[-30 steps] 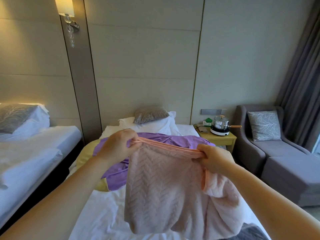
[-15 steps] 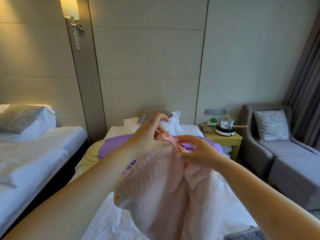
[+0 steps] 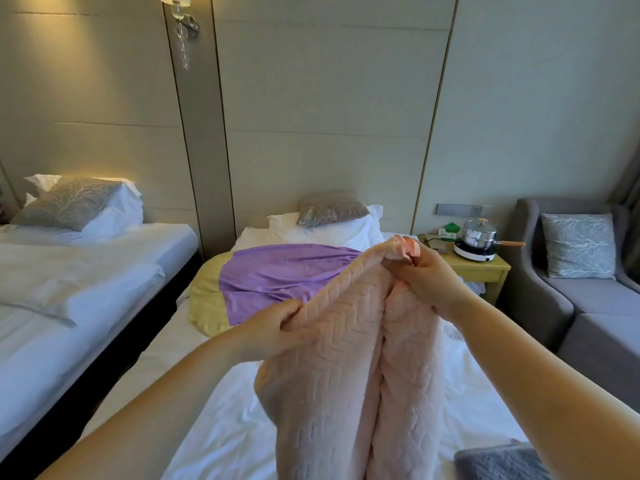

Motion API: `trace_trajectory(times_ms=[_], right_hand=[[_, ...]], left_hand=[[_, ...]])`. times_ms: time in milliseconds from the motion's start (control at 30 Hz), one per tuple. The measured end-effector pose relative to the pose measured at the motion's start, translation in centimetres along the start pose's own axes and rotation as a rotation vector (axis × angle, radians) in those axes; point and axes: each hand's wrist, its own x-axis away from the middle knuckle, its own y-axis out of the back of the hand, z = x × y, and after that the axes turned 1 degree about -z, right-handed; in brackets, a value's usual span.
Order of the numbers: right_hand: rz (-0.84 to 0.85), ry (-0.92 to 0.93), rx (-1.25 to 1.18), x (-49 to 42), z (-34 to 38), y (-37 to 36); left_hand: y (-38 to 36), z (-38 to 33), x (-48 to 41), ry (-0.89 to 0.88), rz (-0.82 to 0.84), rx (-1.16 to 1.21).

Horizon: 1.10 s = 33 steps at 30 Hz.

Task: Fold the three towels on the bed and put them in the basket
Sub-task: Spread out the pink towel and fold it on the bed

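A pink textured towel point(image 3: 349, 372) hangs folded lengthwise in front of me above the white bed point(image 3: 221, 431). My right hand point(image 3: 420, 275) pinches its top corners together, held high. Lower on the left edge, my left hand point(image 3: 273, 332) grips the towel's side. A purple towel point(image 3: 277, 278) lies spread on the bed beyond, over a yellow towel point(image 3: 204, 308). A grey quilted piece point(image 3: 498, 462) shows at the bottom right; I cannot tell whether it is the basket.
A second white bed point(image 3: 69, 271) stands on the left across a dark gap. A wooden nightstand point(image 3: 485, 268) with a steel pot point(image 3: 479, 235) on a cooker sits right of the bed. Grey sofa point(image 3: 588, 306) further right. Pillows point(image 3: 325, 226) at the headboard.
Both hands brought the towel's top corners together, folding it in half. My right hand now holds both corners, and my left hand has slid down the left edge.
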Motion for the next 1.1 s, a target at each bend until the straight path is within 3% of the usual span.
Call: trace_trajectory(times_ms=[100,200,267,333,433,533,633,733,867,967,1033,1100], right_hand=[[-0.030,0.008,0.056,-0.1,0.1,0.4],[-0.064,-0.004,0.146,-0.1,-0.3,1.4],[-0.054,-0.017,0.237,0.0,-1.0,2.0],[-0.080,-0.049,0.313,0.1,-1.9,2.8],[-0.147,-0.102,0.390,0.2,-3.1,4.4],[-0.209,-0.127,0.406,0.5,-4.2,5.6],[-0.297,-0.161,0.346,0.8,-5.0,6.3],[-0.350,-0.202,0.306,0.9,-5.1,7.2],[-0.372,-0.207,0.325,1.0,-5.2,8.0],[-0.342,-0.221,0.332,1.1,-5.5,7.8],[-0.365,-0.242,0.298,1.0,-5.6,7.6],[-0.396,-0.262,0.254,0.9,-5.6,7.9]], left_hand=[[-2.4,2.6,1.5,0.074,0.154,0.041],[-2.9,3.8,2.3,0.127,0.322,-0.259],[-2.3,4.1,1.9,0.118,0.312,-0.578],[-1.5,3.9,1.5,0.057,0.185,-0.766],[0.5,4.2,1.2,0.038,-0.059,-0.769],[1.3,4.2,0.8,-0.144,-0.087,-0.733],[0.1,3.2,0.4,-0.299,-0.127,-0.466],[-0.6,2.2,0.2,-0.286,-0.217,-0.183],[0.1,2.4,-0.4,-0.321,-0.258,-0.457],[0.8,2.6,-0.9,-0.217,-0.251,-0.639],[1.0,2.4,-1.3,-0.169,-0.237,-0.643],[1.1,2.1,-1.5,-0.159,-0.243,-0.469]])
